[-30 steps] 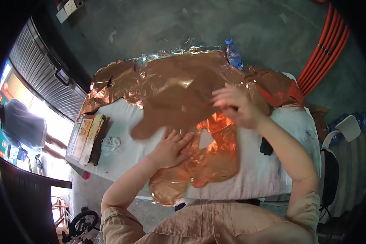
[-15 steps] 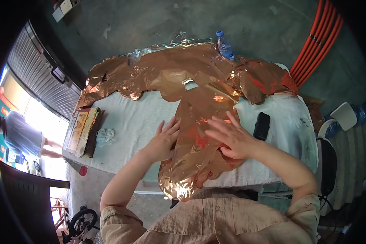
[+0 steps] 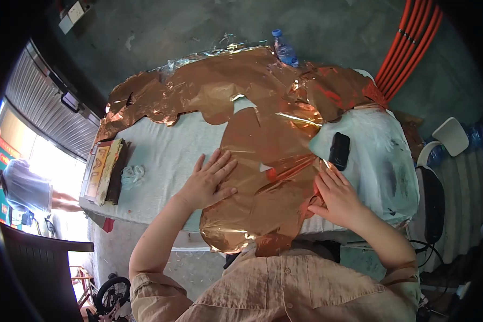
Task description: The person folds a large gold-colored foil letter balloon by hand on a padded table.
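Observation:
A crumpled copper-coloured foil sheet spreads over the white cloth-covered table, with one wide strip running down to the near edge. My left hand lies flat with fingers spread, its fingertips and thumb on the strip's left edge. At the strip's right edge, my right hand has its fingers close together over the foil, which is drawn into taut creases towards it. Whether foil is pinched under those fingers is hard to make out. A small hole shows in the foil between my hands.
A black case lies right of the foil. Books and a whitish coil are at the left. A bottle is at the far edge. A person stands outside; red pipes and a white chair are right.
My right hand has moved right and down to the foil's edge, its fingers closer together. The strip is now spread wider, with creases pulled rightwards. My left hand has shifted slightly left on the foil edge.

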Tool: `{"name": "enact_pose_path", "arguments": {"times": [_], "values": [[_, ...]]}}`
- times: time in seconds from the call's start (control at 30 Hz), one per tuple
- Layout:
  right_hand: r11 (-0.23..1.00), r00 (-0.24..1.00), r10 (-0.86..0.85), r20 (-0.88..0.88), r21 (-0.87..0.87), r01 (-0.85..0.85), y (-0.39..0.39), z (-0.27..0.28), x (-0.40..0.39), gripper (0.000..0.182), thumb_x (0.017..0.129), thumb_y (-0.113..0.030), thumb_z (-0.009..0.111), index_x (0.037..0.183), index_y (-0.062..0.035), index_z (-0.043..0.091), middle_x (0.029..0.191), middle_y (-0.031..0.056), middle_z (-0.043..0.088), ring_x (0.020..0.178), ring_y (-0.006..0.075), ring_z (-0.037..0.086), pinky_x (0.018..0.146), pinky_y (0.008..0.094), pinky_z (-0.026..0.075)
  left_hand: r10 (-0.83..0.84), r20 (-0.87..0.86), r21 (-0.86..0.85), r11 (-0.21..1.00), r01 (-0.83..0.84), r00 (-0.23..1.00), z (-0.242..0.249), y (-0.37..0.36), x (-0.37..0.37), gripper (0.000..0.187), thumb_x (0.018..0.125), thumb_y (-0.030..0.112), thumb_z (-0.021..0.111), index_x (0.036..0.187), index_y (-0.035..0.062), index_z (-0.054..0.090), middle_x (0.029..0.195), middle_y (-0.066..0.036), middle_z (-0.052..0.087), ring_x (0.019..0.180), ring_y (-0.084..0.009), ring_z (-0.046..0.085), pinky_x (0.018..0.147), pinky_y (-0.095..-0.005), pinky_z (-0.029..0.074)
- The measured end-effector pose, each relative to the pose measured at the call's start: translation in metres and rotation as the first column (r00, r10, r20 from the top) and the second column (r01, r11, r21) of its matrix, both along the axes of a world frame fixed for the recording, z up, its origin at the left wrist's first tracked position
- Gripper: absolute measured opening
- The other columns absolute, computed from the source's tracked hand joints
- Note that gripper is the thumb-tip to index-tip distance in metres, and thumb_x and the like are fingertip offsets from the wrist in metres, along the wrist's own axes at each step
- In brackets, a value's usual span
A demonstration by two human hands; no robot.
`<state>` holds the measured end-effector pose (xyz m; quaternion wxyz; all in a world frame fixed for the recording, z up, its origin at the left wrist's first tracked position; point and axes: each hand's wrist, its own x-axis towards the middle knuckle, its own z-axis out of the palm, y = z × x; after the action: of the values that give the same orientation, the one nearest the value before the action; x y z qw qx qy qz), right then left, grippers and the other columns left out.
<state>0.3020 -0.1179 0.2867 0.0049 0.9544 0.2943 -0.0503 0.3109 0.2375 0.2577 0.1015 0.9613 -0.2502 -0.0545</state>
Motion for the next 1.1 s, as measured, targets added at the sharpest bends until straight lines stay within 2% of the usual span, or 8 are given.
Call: {"name": "enact_pose_path", "arguments": {"times": [0.17, 0.3, 0.47, 0.7, 0.8, 0.93, 1.03, 1.1], "values": [[0.936, 0.990, 0.139, 0.020, 0.324, -0.138, 0.020, 0.005, 0.010, 0.074, 0.079, -0.044, 0.064, 0.133, 0.0003, 0.040, 0.139, 0.0223, 0.037, 0.131, 0.0374, 0.032, 0.110, 0.0476, 0.020, 0.007, 0.001, -0.016, 1.000, -0.007, 1.000, 0.002, -0.004, 0.002, 0.072, 0.087, 0.050, 0.051, 0.144, 0.0136, 0.027, 0.151, -0.011, 0.019, 0.141, -0.0302, 0.010, 0.112, -0.0506, 0.008], [0.923, 0.973, 0.205, 0.107, 0.311, -0.228, 0.068, -0.034, 0.024, 0.076, 0.081, -0.049, 0.060, 0.137, -0.0034, 0.036, 0.143, 0.0225, 0.030, 0.135, 0.0379, 0.025, 0.110, 0.0510, 0.016, -0.004, 0.027, 0.009, 1.000, 0.004, 1.000, -0.001, -0.006, 0.004, 0.072, 0.087, 0.050, 0.051, 0.143, 0.0128, 0.029, 0.151, -0.011, 0.020, 0.141, -0.0307, 0.010, 0.112, -0.0507, 0.009], [0.896, 0.928, 0.368, -0.053, 0.286, -0.339, 0.095, -0.038, 0.007, 0.077, 0.085, -0.056, 0.050, 0.141, -0.0062, 0.031, 0.148, 0.0212, 0.021, 0.139, 0.0374, 0.014, 0.111, 0.0523, 0.008, 0.038, 0.097, 0.029, 0.999, -0.041, 0.995, 0.001, 0.001, -0.004, 0.069, 0.087, 0.051, 0.050, 0.142, 0.0132, 0.032, 0.150, -0.011, 0.022, 0.140, -0.0310, 0.013, 0.112, -0.0504, 0.012], [0.858, 0.954, 0.299, 0.027, 0.430, -0.281, 0.085, -0.015, 0.031, 0.071, 0.085, -0.047, 0.055, 0.138, -0.0050, 0.034, 0.146, 0.0199, 0.026, 0.137, 0.0332, 0.024, 0.111, 0.0512, 0.014, 0.060, 0.091, 0.015, 0.998, -0.061, 0.994, 0.009, 0.018, -0.024, 0.067, 0.085, 0.048, 0.055, 0.140, 0.0156, 0.036, 0.147, -0.010, 0.030, 0.139, -0.0328, 0.017, 0.112, -0.0494, 0.015], [0.947, 0.995, 0.092, -0.036, 0.312, -0.077, 0.066, -0.019, 0.057, 0.066, 0.084, -0.040, 0.059, 0.135, -0.0044, 0.039, 0.142, 0.0191, 0.034, 0.133, 0.0320, 0.031, 0.109, 0.0488, 0.020, 0.070, 0.047, 0.002, 0.998, -0.071, 0.996, 0.011, 0.023, -0.024, 0.067, 0.083, 0.041, 0.058, 0.142, 0.0179, 0.034, 0.149, -0.008, 0.028, 0.140, -0.0330, 0.015, 0.112, -0.0491, 0.015], [0.869, 0.980, 0.188, 0.064, 0.454, -0.196, 0.058, -0.035, 0.081, 0.056, 0.081, -0.039, 0.063, 0.124, -0.0059, 0.051, 0.126, 0.0158, 0.049, 0.123, 0.0310, 0.041, 0.105, 0.0461, 0.026, 0.065, 0.021, -0.034, 0.997, -0.064, 0.998, 0.010, 0.027, -0.018, 0.070, 0.081, 0.042, 0.060, 0.141, 0.0172, 0.035, 0.148, -0.008, 0.028, 0.139, -0.0328, 0.017, 0.112, -0.0488, 0.015], [0.911, 0.965, 0.252, 0.071, 0.318, -0.262, 0.059, -0.018, 0.094, 0.049, 0.078, -0.047, 0.064, 0.106, -0.0079, 0.060, 0.094, 0.0097, 0.050, 0.102, 0.0266, 0.045, 0.105, 0.0454, 0.024, 0.060, 0.028, -0.021, 0.998, -0.059, 0.998, 0.010, 0.027, -0.017, 0.071, 0.080, 0.043, 0.061, 0.141, 0.0167, 0.035, 0.148, -0.008, 0.028, 0.139, -0.0330, 0.018, 0.112, -0.0484, 0.015], [0.935, 0.969, 0.230, 0.086, 0.257, -0.245, 0.059, -0.019, 0.101, 0.046, 0.078, -0.048, 0.064, 0.101, -0.0077, 0.061, 0.095, 0.0096, 0.050, 0.104, 0.0268, 0.045, 0.106, 0.0466, 0.023, 0.060, 0.023, -0.020, 0.998, -0.060, 0.998, 0.011, 0.027, -0.017, 0.070, 0.080, 0.043, 0.061, 0.141, 0.0166, 0.036, 0.148, -0.008, 0.028, 0.139, -0.0331, 0.018, 0.112, -0.0484, 0.015]]}}
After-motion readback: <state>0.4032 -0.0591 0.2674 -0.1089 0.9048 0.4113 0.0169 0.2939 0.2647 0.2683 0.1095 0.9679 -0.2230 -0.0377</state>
